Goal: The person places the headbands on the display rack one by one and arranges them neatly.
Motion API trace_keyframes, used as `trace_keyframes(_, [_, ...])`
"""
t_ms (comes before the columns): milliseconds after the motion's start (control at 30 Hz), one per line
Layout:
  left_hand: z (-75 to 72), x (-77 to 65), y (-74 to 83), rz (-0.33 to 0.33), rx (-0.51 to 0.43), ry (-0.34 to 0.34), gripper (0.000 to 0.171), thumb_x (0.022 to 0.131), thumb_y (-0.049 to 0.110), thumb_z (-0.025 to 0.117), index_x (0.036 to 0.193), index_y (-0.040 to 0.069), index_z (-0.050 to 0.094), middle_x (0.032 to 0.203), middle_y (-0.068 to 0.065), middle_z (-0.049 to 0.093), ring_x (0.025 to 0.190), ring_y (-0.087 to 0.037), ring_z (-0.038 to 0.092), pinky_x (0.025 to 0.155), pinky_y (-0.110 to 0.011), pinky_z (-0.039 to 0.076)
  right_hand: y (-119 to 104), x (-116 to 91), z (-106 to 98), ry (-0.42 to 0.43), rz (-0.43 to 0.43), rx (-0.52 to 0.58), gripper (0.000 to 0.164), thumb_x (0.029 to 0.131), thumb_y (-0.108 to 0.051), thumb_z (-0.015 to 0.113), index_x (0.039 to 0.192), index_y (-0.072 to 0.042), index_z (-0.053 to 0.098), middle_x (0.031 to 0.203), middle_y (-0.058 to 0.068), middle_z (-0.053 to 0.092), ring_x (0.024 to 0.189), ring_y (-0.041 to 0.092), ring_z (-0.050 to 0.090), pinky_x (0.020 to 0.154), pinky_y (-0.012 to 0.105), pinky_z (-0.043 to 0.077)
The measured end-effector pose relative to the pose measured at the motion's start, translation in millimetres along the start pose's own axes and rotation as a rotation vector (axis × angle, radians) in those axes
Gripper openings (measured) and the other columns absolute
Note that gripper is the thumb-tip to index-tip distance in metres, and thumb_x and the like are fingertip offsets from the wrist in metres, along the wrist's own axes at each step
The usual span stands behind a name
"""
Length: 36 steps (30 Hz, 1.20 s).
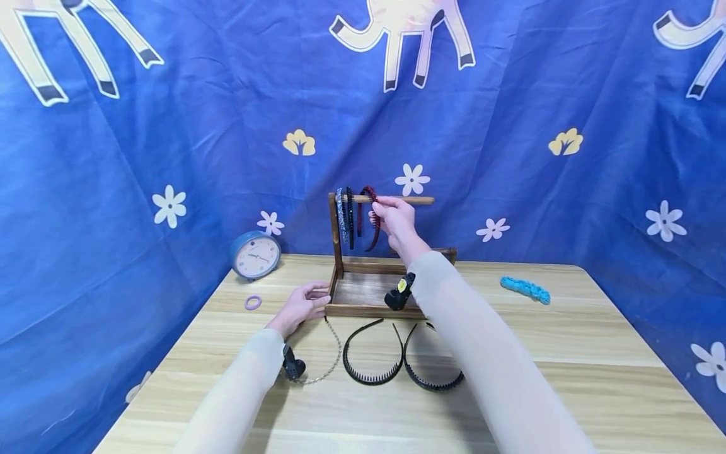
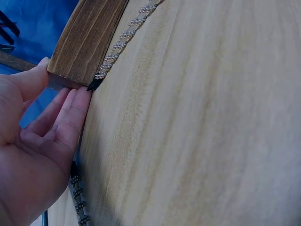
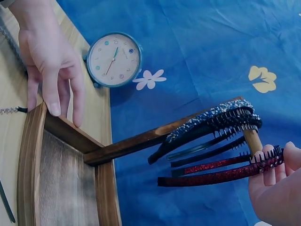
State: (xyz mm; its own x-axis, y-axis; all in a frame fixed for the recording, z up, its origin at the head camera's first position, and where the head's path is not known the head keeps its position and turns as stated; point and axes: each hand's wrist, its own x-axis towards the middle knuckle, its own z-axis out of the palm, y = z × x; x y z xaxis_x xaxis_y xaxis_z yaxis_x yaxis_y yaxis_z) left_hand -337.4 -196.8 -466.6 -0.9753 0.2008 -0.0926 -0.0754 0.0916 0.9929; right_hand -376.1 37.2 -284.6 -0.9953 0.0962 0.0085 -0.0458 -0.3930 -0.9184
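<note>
My right hand (image 1: pixel 395 224) pinches a red glittery headband (image 3: pixel 207 179) with comb teeth, which loops over the rod (image 1: pixel 416 200) of a wooden rack (image 1: pixel 368 311). Farther in on the rod hang a silver-blue sparkly headband (image 3: pixel 207 117) and a black toothed headband (image 1: pixel 350 221). Down at the rack's left front corner, my left hand (image 1: pixel 303 306) grips the tray wall, thumb at the rim and fingers along the outer side. A thin beaded headband (image 2: pixel 120 44) lies on the table by those fingers, its black tip close to the corner.
Two black toothed headbands, one on the left (image 1: pixel 371 381) and one on the right (image 1: pixel 433 386), lie before the rack. A blue clock (image 1: pixel 257 255) and a purple ring (image 1: pixel 253 302) are at left. A turquoise braided band (image 1: pixel 525 289) lies at right, a blue curtain (image 1: pixel 510 157) behind.
</note>
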Motion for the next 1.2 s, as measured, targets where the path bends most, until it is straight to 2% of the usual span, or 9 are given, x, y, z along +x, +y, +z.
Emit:
trace_keyframes(433, [0.1,-1.8,0.8,-0.002,-0.003,0.001,0.047,0.092,0.002,0.056,0.136,0.000,0.041,0.130,-0.027,0.044,0.113,-0.036,0.050,0.089,-0.042,0.051,5.9,0.3,6.4,0.003,0.041,0.005,0.025,0.085,0.001,0.064,0.110,0.000,0.063,0.099,0.013,0.067,0.074,0.016,0.065,0.076,0.031,0.057])
trace_keyframes(667, [-0.3,-0.7,-0.6,-0.011,-0.004,0.012,0.047,0.091,0.004,0.057,0.136,0.001,0.042,0.129,-0.026,0.045,0.113,-0.034,0.050,0.088,-0.041,0.052,6.3,-0.1,6.9,-0.026,0.051,-0.012,0.027,0.086,0.003,0.062,0.113,0.000,0.061,0.116,0.020,0.061,0.078,0.016,0.065,0.079,0.031,0.056])
trace_keyframes(1200, [0.2,-2.5,1.8,-0.002,0.002,0.009,0.047,0.091,0.002,0.057,0.136,0.000,0.042,0.129,-0.026,0.045,0.115,-0.037,0.049,0.087,-0.042,0.052,7.2,4.3,8.7,-0.060,0.056,-0.020,0.028,0.086,0.007,0.059,0.113,0.001,0.062,0.112,0.019,0.062,0.098,0.027,0.063,0.084,0.033,0.054])
